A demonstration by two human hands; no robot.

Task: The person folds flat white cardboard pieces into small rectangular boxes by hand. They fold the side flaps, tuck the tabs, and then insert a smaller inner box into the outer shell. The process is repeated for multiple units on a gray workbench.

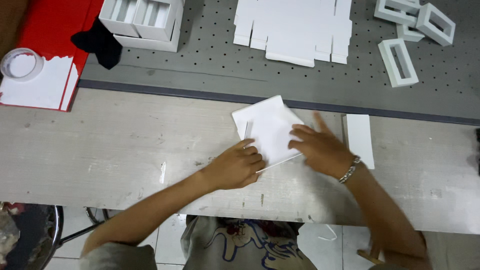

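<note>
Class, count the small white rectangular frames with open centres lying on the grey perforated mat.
4. One white frame lies alone; three cluster at the top right corner: and, partly cut by the picture's edge. More may be hidden.

head camera, looking steeply down, close over worktable (100, 150) edge.

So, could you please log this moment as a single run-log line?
left hand: pressing white card piece | right hand: flat on same piece | white strip: beside right hand | surface: wooden table

pale wooden table (90, 150) | grey perforated mat (210, 55) | floor (165, 240) probably tiled
</note>
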